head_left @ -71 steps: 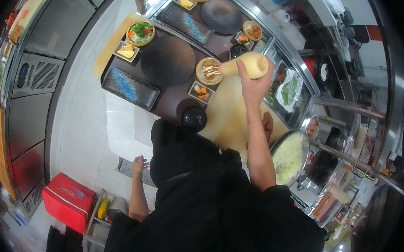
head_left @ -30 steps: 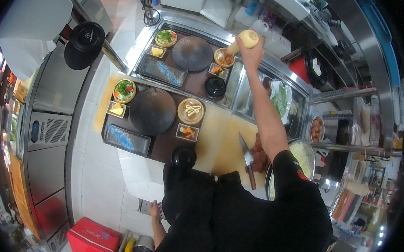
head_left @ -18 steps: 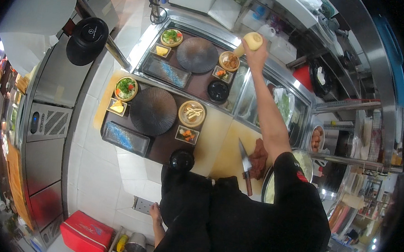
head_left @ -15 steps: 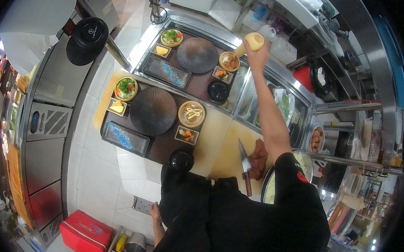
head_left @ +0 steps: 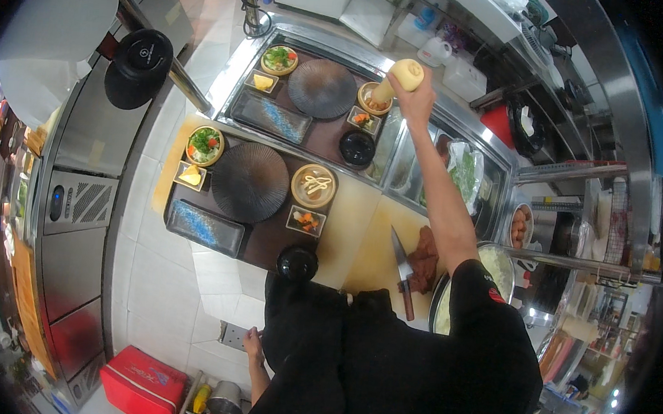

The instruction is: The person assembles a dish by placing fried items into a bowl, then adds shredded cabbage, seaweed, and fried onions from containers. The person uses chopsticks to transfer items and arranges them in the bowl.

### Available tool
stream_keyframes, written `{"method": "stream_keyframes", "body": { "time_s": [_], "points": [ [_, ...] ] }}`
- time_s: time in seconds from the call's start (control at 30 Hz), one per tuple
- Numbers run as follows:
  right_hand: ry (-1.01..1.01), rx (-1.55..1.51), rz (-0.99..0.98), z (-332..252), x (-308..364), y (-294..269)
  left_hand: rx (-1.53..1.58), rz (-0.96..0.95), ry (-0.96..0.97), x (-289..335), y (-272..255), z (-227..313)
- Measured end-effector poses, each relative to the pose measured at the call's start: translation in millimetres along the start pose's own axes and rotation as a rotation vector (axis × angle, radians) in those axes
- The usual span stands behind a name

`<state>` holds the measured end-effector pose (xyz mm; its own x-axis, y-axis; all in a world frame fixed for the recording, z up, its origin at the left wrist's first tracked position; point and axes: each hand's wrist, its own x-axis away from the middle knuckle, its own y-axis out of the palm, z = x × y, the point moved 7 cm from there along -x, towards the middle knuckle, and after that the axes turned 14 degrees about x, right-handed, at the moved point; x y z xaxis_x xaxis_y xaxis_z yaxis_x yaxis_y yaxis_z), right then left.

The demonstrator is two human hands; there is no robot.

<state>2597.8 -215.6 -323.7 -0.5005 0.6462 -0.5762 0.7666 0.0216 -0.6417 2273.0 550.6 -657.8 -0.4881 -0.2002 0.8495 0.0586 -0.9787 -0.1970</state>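
In my right hand (head_left: 418, 101) is a pale yellow squeeze bottle (head_left: 404, 77), tipped nozzle-down over a small round bowl of brown food (head_left: 375, 98) on the far tray. My fingers wrap round the bottle; its nozzle end is hard to make out. My left hand (head_left: 253, 343) hangs low by my side, holding nothing I can see, its fingers loosely apart. On the near tray, another round bowl (head_left: 314, 186) carries pale zigzag lines of sauce. Beside it lie a dark ribbed plate (head_left: 251, 183) and a little dish of orange and green pieces (head_left: 306, 221).
Salad bowls (head_left: 205, 145), blue-patterned oblong plates (head_left: 205, 227) and black bowls (head_left: 297, 264) share the trays. To the right, a knife (head_left: 402, 272) lies by raw dark meat (head_left: 424, 261) on the cutting board (head_left: 371, 244). Behind these are ingredient wells with leafy greens (head_left: 466, 174).
My right hand has lowered slightly with the squeeze bottle, which now covers more of the far bowl. The left hand stays hanging at my side.
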Motion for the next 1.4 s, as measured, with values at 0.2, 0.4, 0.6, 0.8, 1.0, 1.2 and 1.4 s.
{"method": "stream_keyframes", "body": {
  "time_s": [0.2,0.4,0.6,0.8,1.0,1.2,1.4],
  "points": [
    [0.012,0.041,0.031,12.1,-11.8,2.8,0.140,0.039,-0.012,-7.8,-10.1,-17.1],
    [-0.017,0.031,0.003,13.7,-9.9,-8.8,0.051,0.046,0.018,-6.2,-9.3,-15.9],
    [-0.010,0.065,-0.009,17.3,-5.7,-9.9,-0.059,0.001,0.086,-10.3,-0.7,-9.9],
    [-0.025,0.086,0.052,16.6,-28.4,6.7,0.191,0.024,-0.005,-11.1,-2.6,-6.9],
    [-0.045,0.037,0.020,9.2,-29.7,9.3,0.063,0.043,0.061,-6.7,-6.7,-7.4],
    [-0.045,0.013,-0.008,-0.8,-3.3,-11.9,-0.240,0.050,0.225,-18.9,-8.7,-16.5],
    [-0.076,0.053,-0.009,-3.5,-5.3,-2.3,0.011,-0.041,0.029,-26.5,-6.4,-21.5]
  ]
}}
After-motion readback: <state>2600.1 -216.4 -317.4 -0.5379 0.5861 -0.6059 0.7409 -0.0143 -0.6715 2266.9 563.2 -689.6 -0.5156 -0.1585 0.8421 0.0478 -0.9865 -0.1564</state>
